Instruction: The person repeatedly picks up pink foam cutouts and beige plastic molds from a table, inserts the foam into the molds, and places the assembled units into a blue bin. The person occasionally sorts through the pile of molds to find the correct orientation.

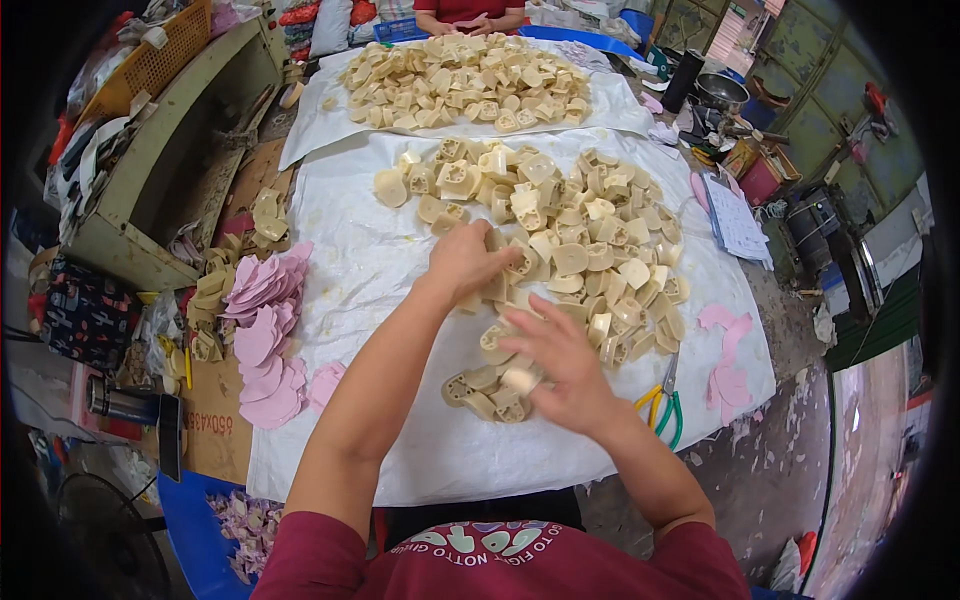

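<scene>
A heap of small cream plastic parts (pixel 605 235), cup-like with rounded edges, covers the middle of the white sheet (pixel 350 210). My left hand (pixel 468 262) is at the heap's near left edge, its fingers curled round a cream part there, partly hidden by the hand. Nearer me, my right hand (pixel 565 375) is blurred by motion, fingers stretched out and apart. A pale blurred piece (pixel 521 380) shows at its thumb side; whether it touches the hand I cannot tell. Below that hand lies a small cluster of cream parts (pixel 480 392).
Pliers with yellow and green handles (pixel 660 408) lie at right. Pink sheet pieces (pixel 268 340) are stacked at left, with pink scraps (pixel 728 365) at right. Beyond is a larger heap (pixel 470 80), where another person (pixel 470 15) sits. Papers (pixel 737 222) rest at the right edge.
</scene>
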A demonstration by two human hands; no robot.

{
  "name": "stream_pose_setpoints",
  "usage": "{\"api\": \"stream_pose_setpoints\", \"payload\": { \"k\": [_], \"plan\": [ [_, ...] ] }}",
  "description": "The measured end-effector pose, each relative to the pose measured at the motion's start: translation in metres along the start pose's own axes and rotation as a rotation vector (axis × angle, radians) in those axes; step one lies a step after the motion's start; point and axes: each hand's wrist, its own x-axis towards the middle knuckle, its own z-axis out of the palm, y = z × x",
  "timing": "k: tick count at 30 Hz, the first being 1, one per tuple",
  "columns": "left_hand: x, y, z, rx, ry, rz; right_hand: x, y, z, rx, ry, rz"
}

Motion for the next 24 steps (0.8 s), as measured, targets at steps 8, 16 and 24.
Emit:
{"api": "stream_pose_setpoints", "payload": {
  "k": [8,16,24],
  "plan": [
    [0.000,-0.029,0.001,-0.644,-0.019,-0.077,0.101,0.111,-0.023,0.088,0.232,0.574],
    [-0.047,-0.063,-0.046,-1.385,-0.116,-0.147,0.105,0.105,0.003,-0.226,0.119,0.427],
    [-0.078,-0.048,-0.059,-1.308,-0.338,-0.092,0.086,0.028,-0.012,0.385,0.004,0.385]
  ]
}}
